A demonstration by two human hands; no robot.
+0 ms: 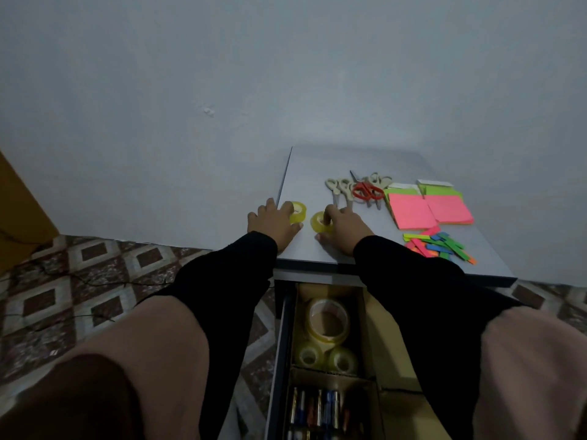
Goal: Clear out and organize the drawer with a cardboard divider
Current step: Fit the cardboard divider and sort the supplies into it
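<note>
On the grey cabinet top (317, 166) my left hand (273, 222) grips a small yellow tape roll (298, 212) at the left edge. My right hand (344, 225) holds a second small yellow tape roll (319, 224), with a finger in its hole. Below, the open drawer (279, 344) holds a cardboard divider (336, 374). Its far compartment contains one large tape roll (327, 319) and two small tape rolls (325, 360). The near compartment holds several batteries (317, 411). My right sleeve hides the drawer's right side.
Several scissors (359, 190), one with red handles, lie at the back of the cabinet top. Pink and green sticky-note pads (428, 206) and a heap of coloured strips (440, 246) lie to the right. A patterned tile floor (79, 281) is on the left, a plain wall behind.
</note>
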